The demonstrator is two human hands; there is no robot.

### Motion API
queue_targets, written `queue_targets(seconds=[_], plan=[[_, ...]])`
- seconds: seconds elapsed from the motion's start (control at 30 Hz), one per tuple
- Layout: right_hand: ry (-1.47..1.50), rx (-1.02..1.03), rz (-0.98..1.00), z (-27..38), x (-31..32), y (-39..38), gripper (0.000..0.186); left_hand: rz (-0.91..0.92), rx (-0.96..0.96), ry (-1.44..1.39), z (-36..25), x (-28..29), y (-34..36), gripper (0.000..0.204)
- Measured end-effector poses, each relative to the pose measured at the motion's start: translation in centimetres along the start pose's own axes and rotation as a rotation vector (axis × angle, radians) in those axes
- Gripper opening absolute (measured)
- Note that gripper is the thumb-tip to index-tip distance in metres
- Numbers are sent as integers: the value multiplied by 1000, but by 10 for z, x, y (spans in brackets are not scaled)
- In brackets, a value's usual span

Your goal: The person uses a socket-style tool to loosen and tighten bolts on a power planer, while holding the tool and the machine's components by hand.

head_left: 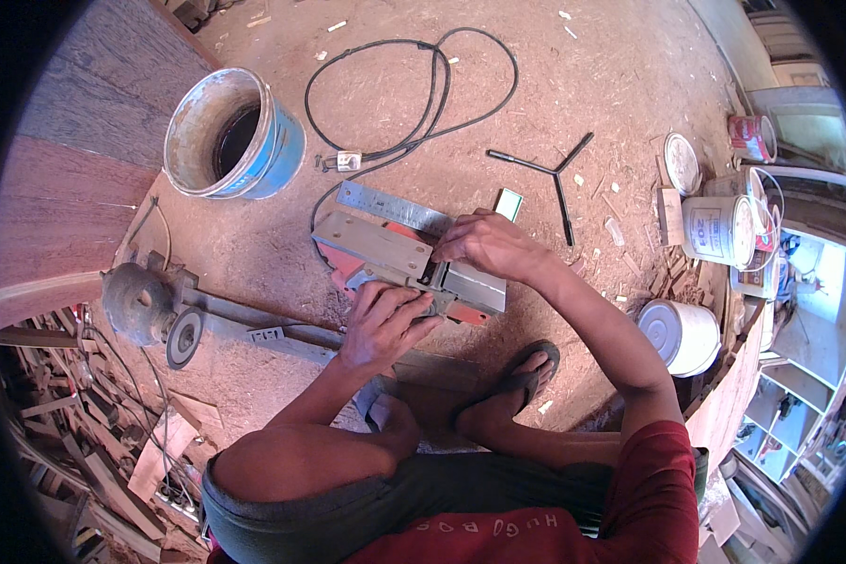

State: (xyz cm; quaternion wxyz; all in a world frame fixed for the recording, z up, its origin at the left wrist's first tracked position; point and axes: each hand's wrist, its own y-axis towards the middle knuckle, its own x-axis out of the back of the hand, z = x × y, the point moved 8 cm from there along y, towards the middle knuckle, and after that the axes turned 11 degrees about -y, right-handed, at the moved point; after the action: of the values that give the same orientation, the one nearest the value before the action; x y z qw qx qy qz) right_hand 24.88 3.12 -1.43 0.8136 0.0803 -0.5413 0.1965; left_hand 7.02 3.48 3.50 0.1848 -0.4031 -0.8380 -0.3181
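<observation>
An orange-red electric planer (367, 240) lies in front of me with its grey metal sole up and a dark slot across it. My left hand (387, 324) grips its near side with curved fingers. My right hand (479, 244) has its fingers bent together at the slot; what they hold is hidden. A steel ruler (371, 195) lies along the planer's far side, and a small green-and-white box (508, 206) lies just beyond my right hand. The planer's black cord (325, 193) loops over the floor.
A blue bucket (280, 150) stands upper left. A bench grinder (137, 297) sits on a metal beam at left beside wood scraps (70, 428). A three-armed black wrench (556, 174) lies on the floor (602, 85). White pails (714, 226) and a shelf unit (790, 414) line the right.
</observation>
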Motion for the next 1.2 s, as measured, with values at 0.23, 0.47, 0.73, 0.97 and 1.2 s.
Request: queue_targets(seconds=[0.23, 0.47, 0.73, 0.97, 1.2], plan=[[-41, 17, -38, 3, 1, -1, 26, 3, 4, 9, 2, -2, -2, 42], [-63, 30, -70, 5, 5, -2, 26, -5, 7, 1, 3, -1, -2, 43], [-92, 24, -71, 5, 1, -3, 26, -4, 7, -5, 2, -1, 0, 42], [-91, 32, -81, 6, 2, -3, 26, -10, -2, -1, 0, 1, 1, 42], [-98, 16, -47, 5, -2, -4, 25, -5, 0, -5, 3, -1, -1, 41]])
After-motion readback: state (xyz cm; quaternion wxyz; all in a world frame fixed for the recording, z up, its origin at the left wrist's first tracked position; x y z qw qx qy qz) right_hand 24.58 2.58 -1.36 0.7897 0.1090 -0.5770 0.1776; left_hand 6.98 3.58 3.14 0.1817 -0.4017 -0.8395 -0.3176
